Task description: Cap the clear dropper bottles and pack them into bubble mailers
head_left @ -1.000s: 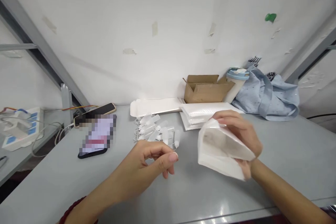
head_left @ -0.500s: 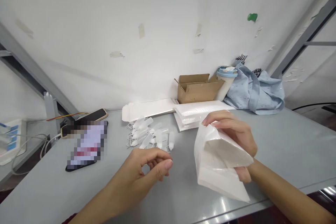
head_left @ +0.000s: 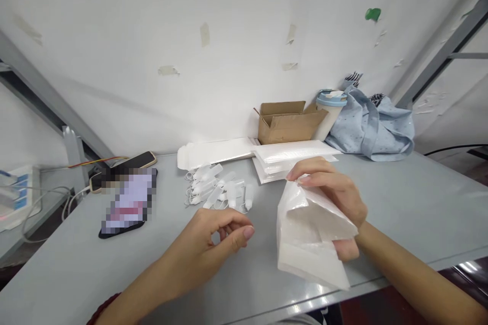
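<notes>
A white padded mailer (head_left: 308,246) is held in my right hand (head_left: 337,193), tilted, with its mouth gaping toward me. The fingers grip its upper edge, and the thumb shows at the lower right side. My left hand (head_left: 217,244) hovers to the left of the mailer, apart from it. Its fingers are loosely curled with the thumb close by, and nothing shows in them. Just beyond the left hand lies a pile of small translucent plastic dropper bottles (head_left: 213,188) with white caps and thin loops. The mailer's inside is partly hidden.
Behind are stacked white mailers (head_left: 290,152), a flat white packet (head_left: 213,152), an open cardboard box (head_left: 290,127), a lidded cup (head_left: 331,111) and a light blue cloth bag (head_left: 377,129). Phones (head_left: 129,203) and cables lie left on the grey table (head_left: 412,208), beside a power strip (head_left: 19,190).
The mailer in my right hand has shifted slightly left and its mouth faces me more. My left hand has moved a little right and up. The view has tilted down slightly.
</notes>
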Action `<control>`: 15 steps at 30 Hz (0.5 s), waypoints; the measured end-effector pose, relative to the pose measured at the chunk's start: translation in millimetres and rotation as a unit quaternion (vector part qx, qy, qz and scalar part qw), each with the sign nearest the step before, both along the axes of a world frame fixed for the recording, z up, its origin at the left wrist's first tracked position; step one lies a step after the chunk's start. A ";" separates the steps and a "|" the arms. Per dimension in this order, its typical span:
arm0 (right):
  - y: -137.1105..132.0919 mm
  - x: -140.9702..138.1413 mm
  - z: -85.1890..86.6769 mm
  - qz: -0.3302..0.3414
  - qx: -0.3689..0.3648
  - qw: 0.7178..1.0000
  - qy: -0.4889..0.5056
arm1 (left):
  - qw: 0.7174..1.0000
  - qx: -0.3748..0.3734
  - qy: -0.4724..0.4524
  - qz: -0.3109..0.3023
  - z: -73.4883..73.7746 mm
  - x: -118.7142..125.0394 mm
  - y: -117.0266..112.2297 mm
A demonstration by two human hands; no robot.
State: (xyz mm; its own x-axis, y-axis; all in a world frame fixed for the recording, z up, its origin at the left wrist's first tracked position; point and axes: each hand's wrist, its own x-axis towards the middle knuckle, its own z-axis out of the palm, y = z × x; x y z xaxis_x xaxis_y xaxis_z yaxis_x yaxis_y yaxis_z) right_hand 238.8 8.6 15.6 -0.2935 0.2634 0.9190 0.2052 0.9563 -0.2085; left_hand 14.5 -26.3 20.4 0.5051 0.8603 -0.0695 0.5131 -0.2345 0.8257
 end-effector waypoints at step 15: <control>-0.7 -2.7 -0.2 0.037 -0.012 0.997 0.073 | 0.962 0.253 0.091 -0.043 -45.6 1.0 16.0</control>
